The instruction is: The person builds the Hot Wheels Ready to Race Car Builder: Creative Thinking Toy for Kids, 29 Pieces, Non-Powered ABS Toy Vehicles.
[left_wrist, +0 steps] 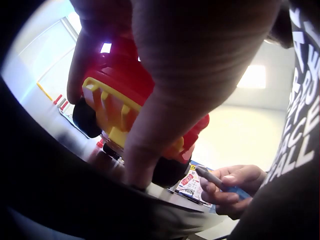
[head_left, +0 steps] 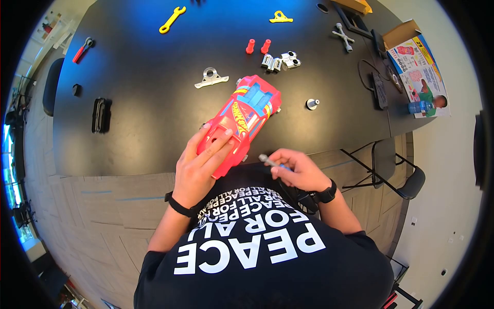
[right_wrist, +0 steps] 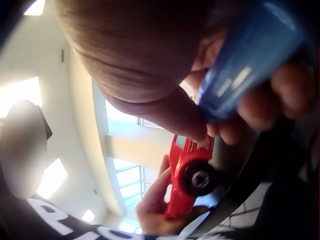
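Both hands full: left hand grips a red toy car, seemingly to steady it; right hand grips a blue-handled tool nearby.

The head camera looks forward and down on the table, at moderate distance, with the red car near the frame's centre. The left wrist camera is very near to the left hand and faces the car; the right hand appears at lower right. The right wrist camera, close to the blue handle at upper right, tilts upward. All three views share the car.
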A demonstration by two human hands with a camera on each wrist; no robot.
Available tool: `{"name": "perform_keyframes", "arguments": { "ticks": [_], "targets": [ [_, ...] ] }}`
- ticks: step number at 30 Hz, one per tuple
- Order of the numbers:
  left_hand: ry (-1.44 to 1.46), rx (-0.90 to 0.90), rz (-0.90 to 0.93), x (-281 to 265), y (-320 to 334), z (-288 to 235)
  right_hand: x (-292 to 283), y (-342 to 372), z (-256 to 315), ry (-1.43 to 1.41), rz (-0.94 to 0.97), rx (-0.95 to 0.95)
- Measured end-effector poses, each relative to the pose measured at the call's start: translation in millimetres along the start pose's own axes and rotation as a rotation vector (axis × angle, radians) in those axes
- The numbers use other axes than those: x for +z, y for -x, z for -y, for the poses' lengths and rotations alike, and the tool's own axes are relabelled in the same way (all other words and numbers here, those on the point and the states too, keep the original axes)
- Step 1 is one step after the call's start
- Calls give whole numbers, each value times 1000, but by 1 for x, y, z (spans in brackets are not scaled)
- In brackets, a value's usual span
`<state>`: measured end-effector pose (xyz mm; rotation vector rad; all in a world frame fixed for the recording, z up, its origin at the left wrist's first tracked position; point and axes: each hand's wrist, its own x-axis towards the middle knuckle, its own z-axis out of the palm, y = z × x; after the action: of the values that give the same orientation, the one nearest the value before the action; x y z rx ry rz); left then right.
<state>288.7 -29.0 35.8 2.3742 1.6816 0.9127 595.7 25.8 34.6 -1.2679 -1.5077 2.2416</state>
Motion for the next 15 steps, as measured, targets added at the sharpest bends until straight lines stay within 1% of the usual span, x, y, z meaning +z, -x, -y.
{"name": "perform_keyframes", "arguments": {
  "ticks": [2,3,4,5,6,7,8,9,10,12,13,14,15],
  "targets": [
    [2,21,10,0,1,5,-12,3,-11,424,-396,-396],
    [37,9,31,-1,2,8,-14,8,3,491,-576,-401],
    [71,-3,52,-1,2,11,-18,11,13,528,-747,-355],
    [73,2,51,-3,1,14,-28,12,15,581,-836,-426],
    [92,3,96,-7,-1,16,-40,12,18,635,-922,-499],
    [108,4,141,-11,-2,19,-49,11,22,672,-970,-570],
    [106,5,139,-16,-4,22,-56,10,26,708,-1015,-642],
    [77,14,197,-21,-5,24,-58,13,33,709,-1010,-568],
    [46,24,254,-25,-6,28,-60,11,37,708,-1010,-572],
    [27,32,245,-30,-6,40,-62,2,45,701,-944,-696],
    [11,38,238,-33,-5,46,-61,-3,51,704,-945,-700],
    [10,39,233,-36,-3,50,-59,-9,57,761,-897,-689],
    [44,-59,128,-40,-1,54,-57,-17,64,816,-851,-677]
  ]
}}
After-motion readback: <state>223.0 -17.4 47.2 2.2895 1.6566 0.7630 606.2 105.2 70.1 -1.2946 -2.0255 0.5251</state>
